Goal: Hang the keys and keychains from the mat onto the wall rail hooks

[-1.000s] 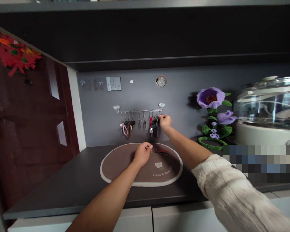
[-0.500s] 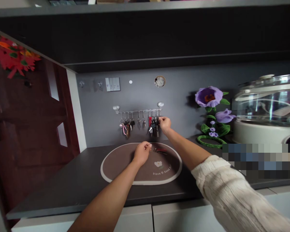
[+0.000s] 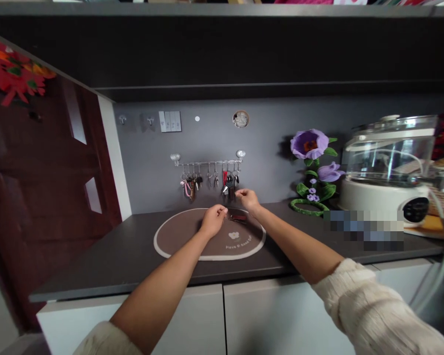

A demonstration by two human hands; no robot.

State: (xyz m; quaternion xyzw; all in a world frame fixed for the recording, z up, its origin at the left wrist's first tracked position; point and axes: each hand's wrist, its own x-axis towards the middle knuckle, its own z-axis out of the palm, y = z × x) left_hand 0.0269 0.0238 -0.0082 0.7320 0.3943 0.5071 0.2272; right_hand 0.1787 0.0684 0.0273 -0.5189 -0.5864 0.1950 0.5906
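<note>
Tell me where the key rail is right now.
Head view, centre: the key rail hangs on the grey wall above the oval mat, its right end just above the right hand.

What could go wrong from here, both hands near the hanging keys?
Right hand is just beside the crowded key bunches; it may snag a neighbouring bunch off the rail. Left hand is beside the small red item on the mat; a sweep might knock it away.
</note>
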